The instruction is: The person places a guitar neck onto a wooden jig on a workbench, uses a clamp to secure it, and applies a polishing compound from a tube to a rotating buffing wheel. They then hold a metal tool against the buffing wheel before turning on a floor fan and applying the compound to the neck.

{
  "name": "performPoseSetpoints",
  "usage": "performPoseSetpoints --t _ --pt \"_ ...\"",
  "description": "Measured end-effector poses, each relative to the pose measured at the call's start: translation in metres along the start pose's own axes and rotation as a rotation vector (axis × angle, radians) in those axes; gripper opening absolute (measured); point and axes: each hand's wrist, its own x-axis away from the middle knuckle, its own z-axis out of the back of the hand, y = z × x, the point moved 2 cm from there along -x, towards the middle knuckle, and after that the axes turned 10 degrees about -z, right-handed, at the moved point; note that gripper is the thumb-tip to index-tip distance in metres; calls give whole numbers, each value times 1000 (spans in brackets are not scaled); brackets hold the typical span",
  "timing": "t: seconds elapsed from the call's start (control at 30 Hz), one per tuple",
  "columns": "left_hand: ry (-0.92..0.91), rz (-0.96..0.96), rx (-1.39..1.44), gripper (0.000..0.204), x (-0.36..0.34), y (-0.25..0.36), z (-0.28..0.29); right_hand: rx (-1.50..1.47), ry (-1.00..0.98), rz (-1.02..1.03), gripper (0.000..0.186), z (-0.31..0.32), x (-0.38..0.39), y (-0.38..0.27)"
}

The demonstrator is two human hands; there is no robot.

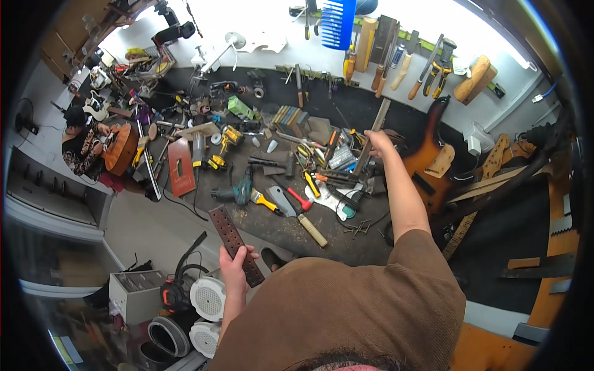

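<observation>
In my left hand (234, 267) is a flat, dark reddish-brown strip (226, 232) with rows of holes, held near its lower end in front of my body, off the bench's near edge. My right arm stretches far over the bench. The fingers of my right hand (379, 143) are closed around a long, narrow greyish bar (381, 115) that slants over the tool pile. Beside that hand lie a clear plastic pack (341, 158) and several screwdrivers. A sunburst guitar body (427, 162) rests to the right of my forearm.
On the dark bench (266, 232) lie a wide blade with a pale handle (312, 230), a yellow-handled brush (265, 201), a teal power drill (238, 190) and a yellow drill (231, 139). Chisels and pliers (440, 74) hang behind. At left a person (79, 145) holds an acoustic guitar (121, 150).
</observation>
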Motion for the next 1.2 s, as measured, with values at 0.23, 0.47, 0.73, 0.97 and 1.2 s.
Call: performPoseSetpoints --t 0.23,0.47,0.73,0.97,1.2 --pt "3 7 -7 22 2 4 0 21 -39 39 55 2 9 11" --pt "41 9 -3 24 4 3 8 116 92 165 65 -2 40 46" --pt "113 19 16 27 4 5 16 362 448 820 32 -79 133 126" --pt "78 15 14 26 16 14 45 452 -219 842 18 -207 232 149" --pt "368 -6 71 26 52 12 120 688 -689 923 14 -321 314 153"
